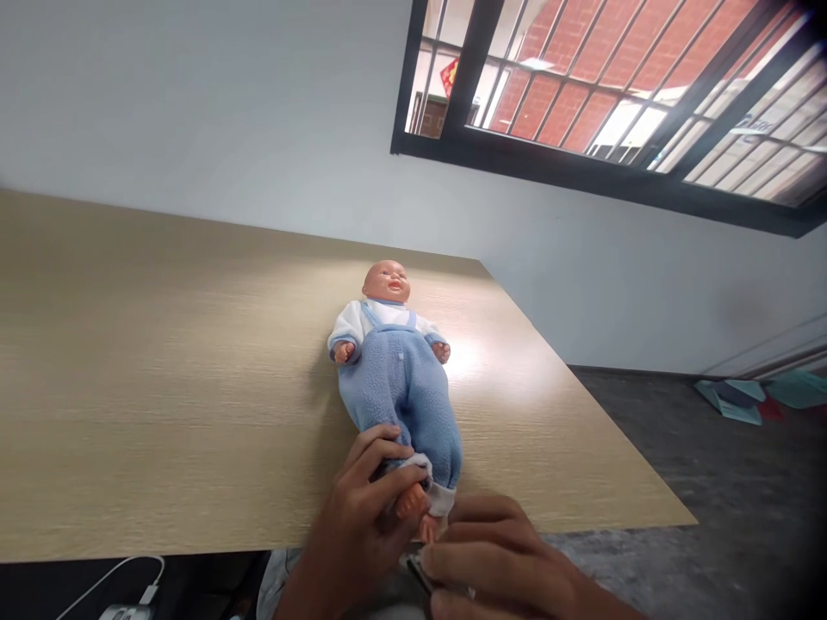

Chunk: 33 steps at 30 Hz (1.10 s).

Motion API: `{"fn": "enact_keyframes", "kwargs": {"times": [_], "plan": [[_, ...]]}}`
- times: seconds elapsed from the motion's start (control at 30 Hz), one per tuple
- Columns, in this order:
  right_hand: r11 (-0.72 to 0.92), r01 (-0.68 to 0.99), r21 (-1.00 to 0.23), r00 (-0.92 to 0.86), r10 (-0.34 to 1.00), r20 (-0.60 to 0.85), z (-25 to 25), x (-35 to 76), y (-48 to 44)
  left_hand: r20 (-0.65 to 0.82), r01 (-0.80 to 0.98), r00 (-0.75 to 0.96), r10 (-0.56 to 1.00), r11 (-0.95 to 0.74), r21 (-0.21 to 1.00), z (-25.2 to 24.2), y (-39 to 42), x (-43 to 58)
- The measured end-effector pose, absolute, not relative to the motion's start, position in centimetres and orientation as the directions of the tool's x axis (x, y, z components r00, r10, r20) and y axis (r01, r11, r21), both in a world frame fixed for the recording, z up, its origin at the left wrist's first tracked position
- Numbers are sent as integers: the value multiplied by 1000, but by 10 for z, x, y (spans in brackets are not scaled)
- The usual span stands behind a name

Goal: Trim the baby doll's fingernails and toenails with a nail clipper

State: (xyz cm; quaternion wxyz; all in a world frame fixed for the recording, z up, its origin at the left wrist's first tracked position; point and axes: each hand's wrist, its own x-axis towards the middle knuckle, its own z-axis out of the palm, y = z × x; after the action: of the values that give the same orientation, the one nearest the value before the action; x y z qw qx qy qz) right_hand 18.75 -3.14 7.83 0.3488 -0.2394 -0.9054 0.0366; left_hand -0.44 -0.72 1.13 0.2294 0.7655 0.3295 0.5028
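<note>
A baby doll (397,379) in blue fleece dungarees and a white top lies on its back on the wooden table (161,387), head toward the wall and feet at the near edge. My left hand (362,525) is closed around the doll's left ankle, fingers over the white cuff and bare foot. My right hand (504,560) is just below the doll's other foot, fingers pinched on a small dark and silvery object that I cannot make out.
A white cable and plug (129,585) hang below the table's near edge at the left. Beyond the table's right edge is dark floor (711,465) with coloured flat items (743,400) by the wall. A barred window (613,95) is above.
</note>
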Motion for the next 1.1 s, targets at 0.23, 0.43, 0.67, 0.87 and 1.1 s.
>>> {"fn": "enact_keyframes", "kwargs": {"times": [0.23,0.43,0.67,0.87,1.1], "plan": [[579,313,-753,-242,815,526,70,196,-22,415,365,490,766,-613,701,22,-10,-23],[192,144,-971,-273,951,147,66,202,-15,472,382,456,754,-645,662,16,-7,-17],[71,-41,-997,-378,922,81,67,197,-16,483,346,472,738,-658,668,29,-12,-28],[205,-56,-977,-345,914,211,72,186,-18,591,313,157,791,-608,730,31,-15,-21],[421,176,-890,-361,868,339,93,183,20,469,514,380,797,-604,609,58,42,-71]]}}
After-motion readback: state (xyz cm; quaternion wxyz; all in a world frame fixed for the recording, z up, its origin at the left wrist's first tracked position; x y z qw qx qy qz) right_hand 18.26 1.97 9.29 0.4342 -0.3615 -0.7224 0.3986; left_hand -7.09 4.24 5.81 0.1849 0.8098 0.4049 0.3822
